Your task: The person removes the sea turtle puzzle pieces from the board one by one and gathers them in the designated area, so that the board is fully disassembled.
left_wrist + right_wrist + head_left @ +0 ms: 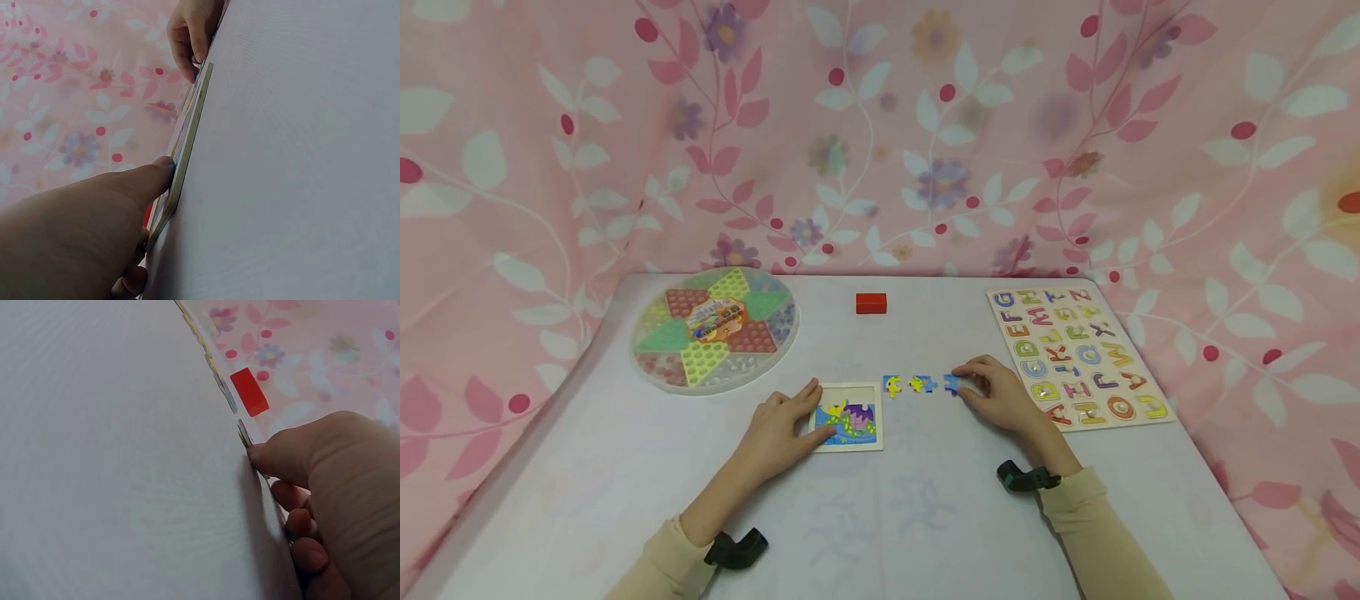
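Past two loose pieces (923,384), right of the puzzle frame's (880,421) far right corner, a blue piece (951,384) was pinched by the right hand (1000,397), the frame's left edge held by the left hand (779,437).

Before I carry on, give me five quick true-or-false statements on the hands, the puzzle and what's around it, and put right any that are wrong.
1. The right hand pinches a blue piece. True.
2. The left hand rests on the letter board. False: the left hand holds the tray.
3. Loose pieces lie between the tray and the blue piece. True.
4. The tray is completely filled. False: its upper part shows a bare gap.
5. In the head view, the red block lies on the table farther off than the tray. True.
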`<state>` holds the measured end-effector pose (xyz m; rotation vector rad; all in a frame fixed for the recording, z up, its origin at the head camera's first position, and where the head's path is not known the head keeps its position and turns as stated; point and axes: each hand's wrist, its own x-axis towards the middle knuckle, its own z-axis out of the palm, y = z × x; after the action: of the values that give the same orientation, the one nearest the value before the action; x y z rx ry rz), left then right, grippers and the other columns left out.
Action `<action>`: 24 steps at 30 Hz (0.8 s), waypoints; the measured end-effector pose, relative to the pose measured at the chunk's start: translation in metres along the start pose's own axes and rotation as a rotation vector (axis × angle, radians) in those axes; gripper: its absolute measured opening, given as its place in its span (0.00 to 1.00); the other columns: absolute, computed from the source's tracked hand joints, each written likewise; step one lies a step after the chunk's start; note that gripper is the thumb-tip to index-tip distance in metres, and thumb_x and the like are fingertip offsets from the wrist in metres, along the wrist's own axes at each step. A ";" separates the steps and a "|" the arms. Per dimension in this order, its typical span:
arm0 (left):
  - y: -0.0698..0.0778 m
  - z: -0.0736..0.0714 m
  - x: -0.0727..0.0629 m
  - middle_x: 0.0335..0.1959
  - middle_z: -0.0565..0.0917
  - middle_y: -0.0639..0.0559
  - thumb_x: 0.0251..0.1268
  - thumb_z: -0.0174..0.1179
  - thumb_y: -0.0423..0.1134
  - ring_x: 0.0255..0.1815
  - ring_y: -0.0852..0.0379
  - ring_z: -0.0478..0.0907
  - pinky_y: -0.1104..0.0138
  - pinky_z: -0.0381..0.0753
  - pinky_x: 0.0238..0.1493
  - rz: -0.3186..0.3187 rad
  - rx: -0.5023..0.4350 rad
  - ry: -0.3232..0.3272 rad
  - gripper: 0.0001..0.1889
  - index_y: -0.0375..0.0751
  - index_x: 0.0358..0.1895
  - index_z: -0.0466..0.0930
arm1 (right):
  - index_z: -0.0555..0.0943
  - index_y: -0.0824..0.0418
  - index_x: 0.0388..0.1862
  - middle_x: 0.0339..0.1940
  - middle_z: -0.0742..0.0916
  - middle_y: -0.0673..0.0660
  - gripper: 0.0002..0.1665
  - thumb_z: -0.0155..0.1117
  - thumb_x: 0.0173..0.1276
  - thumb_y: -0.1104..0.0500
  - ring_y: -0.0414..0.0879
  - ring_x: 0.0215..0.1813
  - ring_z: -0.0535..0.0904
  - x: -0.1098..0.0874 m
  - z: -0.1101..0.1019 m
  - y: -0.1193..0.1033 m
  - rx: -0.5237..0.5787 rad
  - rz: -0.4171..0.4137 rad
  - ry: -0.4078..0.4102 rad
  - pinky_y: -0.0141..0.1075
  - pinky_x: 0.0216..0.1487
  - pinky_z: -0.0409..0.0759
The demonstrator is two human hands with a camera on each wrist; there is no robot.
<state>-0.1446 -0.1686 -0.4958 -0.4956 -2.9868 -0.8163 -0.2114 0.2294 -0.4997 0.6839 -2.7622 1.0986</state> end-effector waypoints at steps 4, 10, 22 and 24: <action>0.000 0.000 0.000 0.81 0.69 0.50 0.69 0.71 0.58 0.48 0.51 0.73 0.57 0.69 0.49 0.002 0.002 0.001 0.40 0.42 0.78 0.71 | 0.89 0.60 0.56 0.51 0.86 0.57 0.16 0.75 0.70 0.63 0.46 0.43 0.74 0.001 0.000 -0.001 0.010 0.027 -0.011 0.35 0.45 0.72; -0.002 0.001 0.000 0.81 0.69 0.49 0.70 0.69 0.57 0.49 0.49 0.74 0.56 0.69 0.48 0.024 0.011 0.005 0.39 0.41 0.78 0.71 | 0.88 0.58 0.59 0.55 0.85 0.56 0.19 0.74 0.71 0.62 0.47 0.47 0.74 0.000 -0.005 0.003 0.024 0.065 -0.058 0.37 0.48 0.73; -0.010 -0.010 -0.006 0.85 0.62 0.49 0.62 0.71 0.69 0.59 0.50 0.72 0.53 0.71 0.56 0.086 0.025 -0.099 0.54 0.40 0.83 0.62 | 0.84 0.68 0.61 0.46 0.85 0.61 0.21 0.70 0.70 0.67 0.49 0.44 0.78 0.011 -0.003 -0.032 0.082 0.123 -0.002 0.37 0.46 0.77; -0.012 -0.011 -0.007 0.85 0.63 0.49 0.61 0.72 0.68 0.59 0.49 0.73 0.53 0.73 0.56 0.094 0.020 -0.102 0.54 0.40 0.83 0.63 | 0.84 0.69 0.60 0.43 0.84 0.60 0.20 0.71 0.69 0.68 0.48 0.42 0.77 0.018 0.004 -0.046 0.105 0.103 -0.004 0.35 0.43 0.77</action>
<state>-0.1421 -0.1863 -0.4925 -0.6912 -3.0316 -0.7763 -0.2069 0.1910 -0.4694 0.5597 -2.7872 1.2719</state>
